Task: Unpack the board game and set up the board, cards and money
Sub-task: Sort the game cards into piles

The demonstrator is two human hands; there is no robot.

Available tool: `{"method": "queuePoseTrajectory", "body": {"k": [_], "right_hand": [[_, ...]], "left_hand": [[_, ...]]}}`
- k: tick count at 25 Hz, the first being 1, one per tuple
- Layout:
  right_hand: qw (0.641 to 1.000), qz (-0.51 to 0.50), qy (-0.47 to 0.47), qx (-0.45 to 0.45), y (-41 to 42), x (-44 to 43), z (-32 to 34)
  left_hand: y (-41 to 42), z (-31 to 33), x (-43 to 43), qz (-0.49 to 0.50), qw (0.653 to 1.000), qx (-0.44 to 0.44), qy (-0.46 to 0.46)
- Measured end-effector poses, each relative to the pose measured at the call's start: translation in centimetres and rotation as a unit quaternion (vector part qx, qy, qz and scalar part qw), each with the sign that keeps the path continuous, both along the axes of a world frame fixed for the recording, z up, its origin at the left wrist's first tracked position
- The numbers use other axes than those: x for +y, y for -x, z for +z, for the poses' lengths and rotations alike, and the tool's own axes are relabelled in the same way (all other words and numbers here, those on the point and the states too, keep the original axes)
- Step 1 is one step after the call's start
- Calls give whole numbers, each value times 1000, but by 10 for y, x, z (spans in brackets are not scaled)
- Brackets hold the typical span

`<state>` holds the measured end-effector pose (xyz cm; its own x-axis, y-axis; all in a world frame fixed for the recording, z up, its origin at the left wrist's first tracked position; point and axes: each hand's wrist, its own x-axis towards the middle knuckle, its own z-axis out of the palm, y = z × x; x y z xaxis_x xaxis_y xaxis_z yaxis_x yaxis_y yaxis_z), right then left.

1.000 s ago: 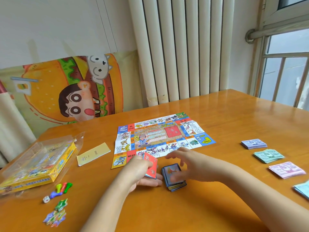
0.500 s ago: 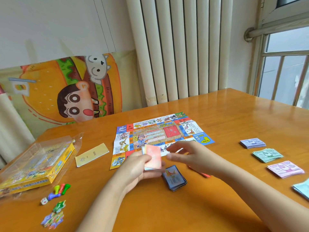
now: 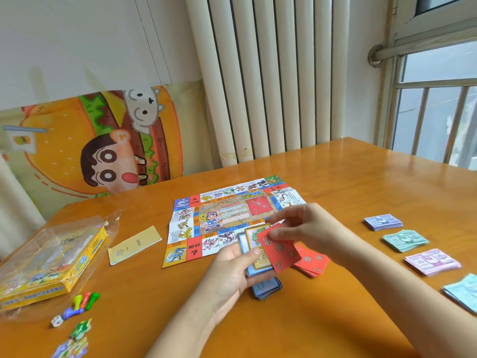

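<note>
The paper game board [image 3: 227, 218] lies unfolded in the middle of the table. My left hand [image 3: 232, 275] holds a small fan of cards [image 3: 254, 250] just in front of the board. My right hand [image 3: 307, 228] pinches a red card [image 3: 280, 254] over that fan. A pile of red cards [image 3: 313, 262] lies on the table under my right hand. A blue-backed card stack [image 3: 267, 288] sits below my left hand. Several stacks of paper money lie at the right: purple [image 3: 383, 221], green [image 3: 404, 240], pink [image 3: 432, 262] and pale blue [image 3: 462, 291].
The yellow game box [image 3: 49, 264] in clear plastic wrap lies at the left. A cream leaflet [image 3: 134, 245] lies beside the board. Coloured pawns [image 3: 82, 302], a white die [image 3: 56, 321] and small cardboard tokens [image 3: 73, 342] sit near the front left edge.
My left hand has lifted its cards and fanned them. My right hand left the blue stack, laid red cards to the right, and now pinches a red card from the fan.
</note>
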<state>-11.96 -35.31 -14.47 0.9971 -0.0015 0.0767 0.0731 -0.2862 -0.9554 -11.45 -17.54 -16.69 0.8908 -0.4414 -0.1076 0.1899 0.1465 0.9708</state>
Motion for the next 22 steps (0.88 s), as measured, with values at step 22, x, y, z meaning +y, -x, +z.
{"method": "queuePoseTrajectory", "body": {"k": [22], "right_hand": [[999, 13, 22, -48, 3, 20, -10]], "left_hand": [[-6, 7, 6, 124, 990, -67, -3]]}}
